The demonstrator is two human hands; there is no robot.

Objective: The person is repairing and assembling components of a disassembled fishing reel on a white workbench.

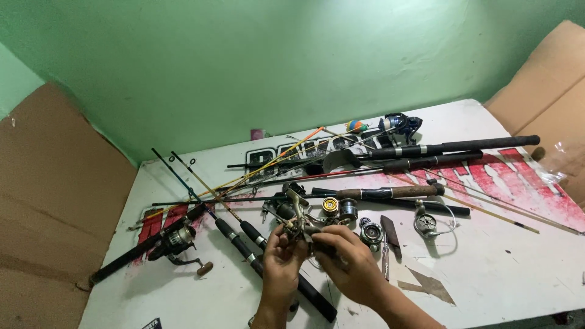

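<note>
Reel parts (pixel 303 226), a small metal fishing-reel body with a bent arm rising from it, sit between the person's two hands just above the near edge of the white counter (pixel 499 274). The left hand (pixel 281 259) has its grip pinched on the left side of the reel body, thumb and fingertips pressed onto it. The right hand (pixel 348 262) wraps over the reel's right side, its grip closed around the metal. Just beyond the reel lie a gold spool (pixel 329 205) and a silver spool (pixel 348 208), and to its right a round reel piece (pixel 370 231), a dark-bladed knife (pixel 390 230) and a reel with a wire bail (pixel 426 224). Left of the reel, a black rod with a mounted spinning reel (pixel 173 240) lies slanted. Farther back from the reel, a heap of rods (pixel 426 149) crosses the counter toward the green wall (pixel 244 61).
</note>
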